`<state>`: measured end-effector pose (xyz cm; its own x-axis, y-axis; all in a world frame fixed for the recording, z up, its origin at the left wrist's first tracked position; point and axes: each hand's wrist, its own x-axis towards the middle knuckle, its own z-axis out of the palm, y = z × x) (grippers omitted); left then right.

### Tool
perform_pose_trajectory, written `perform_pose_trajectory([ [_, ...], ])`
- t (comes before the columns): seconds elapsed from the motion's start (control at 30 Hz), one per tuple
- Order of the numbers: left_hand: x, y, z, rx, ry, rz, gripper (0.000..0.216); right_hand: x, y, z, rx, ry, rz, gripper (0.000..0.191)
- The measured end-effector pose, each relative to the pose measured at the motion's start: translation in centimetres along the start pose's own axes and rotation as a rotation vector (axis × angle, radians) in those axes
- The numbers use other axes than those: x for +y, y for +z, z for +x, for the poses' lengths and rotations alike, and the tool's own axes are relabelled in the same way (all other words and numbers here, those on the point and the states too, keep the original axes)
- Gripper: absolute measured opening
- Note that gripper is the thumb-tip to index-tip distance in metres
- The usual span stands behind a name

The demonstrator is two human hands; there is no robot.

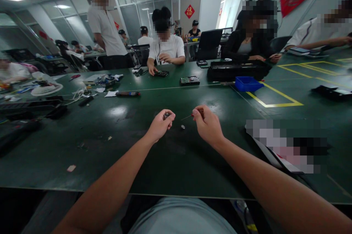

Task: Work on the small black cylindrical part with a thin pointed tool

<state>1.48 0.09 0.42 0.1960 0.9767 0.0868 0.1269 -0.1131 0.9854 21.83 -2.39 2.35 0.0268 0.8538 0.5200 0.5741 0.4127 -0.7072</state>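
Observation:
My left hand [161, 124] is closed in a pinch around a small round metal part [166, 116] held just above the dark green table [110, 142]. My right hand [206, 124] is closed around a thin screwdriver [192, 115] with a reddish handle; its shaft points left toward the metal part. A tiny metal piece [182, 127] lies on the table between the two hands, touched by neither.
Farther back lie a circuit board [189, 80], a blue bin [247, 83], a black tray [236, 69] and a dark tool [128, 94]. Yellow tape lines [275, 96] mark the right side. Several other people sit or stand around the far edge. Clutter fills the left.

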Motion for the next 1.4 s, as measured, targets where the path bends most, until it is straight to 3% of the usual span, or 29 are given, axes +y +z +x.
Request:
perform_pose_trajectory([
  [0.23, 1.6, -0.2, -0.1, -0.038, 0.008, 0.28, 0.024, -0.1, -0.1, 0.0, -0.01, 0.004, 0.004, 0.02],
  [0.4, 2.3, -0.2, -0.1, -0.122, 0.115, 0.566, 0.017, -0.2, -0.3, 0.2, -0.002, 0.001, -0.004, 0.019],
  [0.7, 0.6, 0.7, 0.4, -0.24, 0.135, 0.895, 0.037, -0.6, -0.5, 0.0, -0.033, -0.007, -0.006, 0.02],
  [0.9, 0.3, 1.4, 0.5, -0.293, 0.172, 1.109, 0.031, -0.3, -0.2, 0.0, 0.033, -0.035, -0.003, 0.019],
  [1.17, 1.4, -0.8, 0.0, -0.311, 0.057, 0.892, 0.03, -0.6, -0.3, -0.2, 0.027, -0.033, 0.013, 0.02],
  [1.4, 2.5, -4.5, -0.2, -0.167, -0.136, 0.477, 0.031, -0.6, -0.5, -0.2, 0.014, -0.044, 0.019, 0.019],
])
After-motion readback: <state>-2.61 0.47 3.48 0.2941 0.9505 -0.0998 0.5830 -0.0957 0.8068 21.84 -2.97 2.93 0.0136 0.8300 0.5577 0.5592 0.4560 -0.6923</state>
